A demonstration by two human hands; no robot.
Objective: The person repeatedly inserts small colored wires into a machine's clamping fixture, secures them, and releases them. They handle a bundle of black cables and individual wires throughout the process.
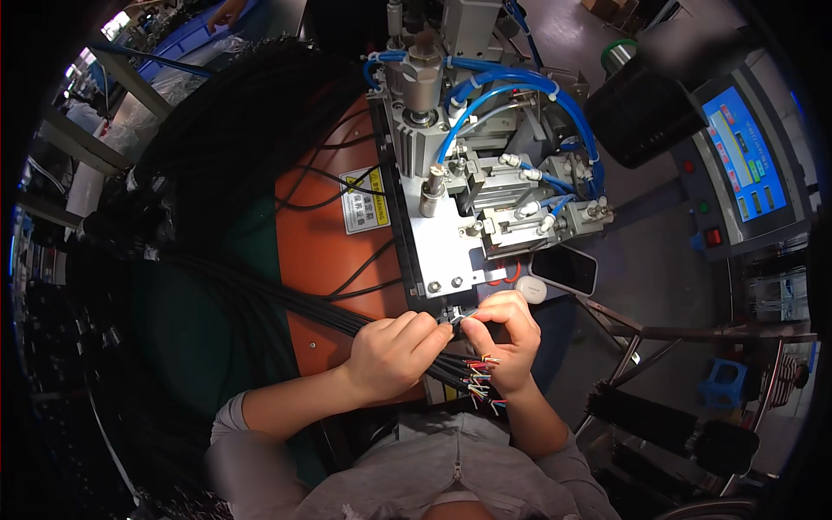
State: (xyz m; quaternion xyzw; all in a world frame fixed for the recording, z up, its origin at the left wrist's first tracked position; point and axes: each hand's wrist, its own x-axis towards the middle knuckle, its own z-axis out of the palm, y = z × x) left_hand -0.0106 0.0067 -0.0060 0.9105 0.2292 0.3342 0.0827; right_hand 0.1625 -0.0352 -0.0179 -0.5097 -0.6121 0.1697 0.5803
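Left hand [394, 355] clamps the cables [286, 299] steady while right hand [507, 338] pinches one wire [468, 319], feeding it into the machine [451, 234] just ahead.

left hand [392, 354]: grips black cables [260, 295] | right hand [507, 334]: pinches one wire at machine [451, 208] | cable ends: coloured wires [481, 377] bared

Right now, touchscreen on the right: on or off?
On. The touchscreen glows blue, with coloured blocks and bars showing across it.
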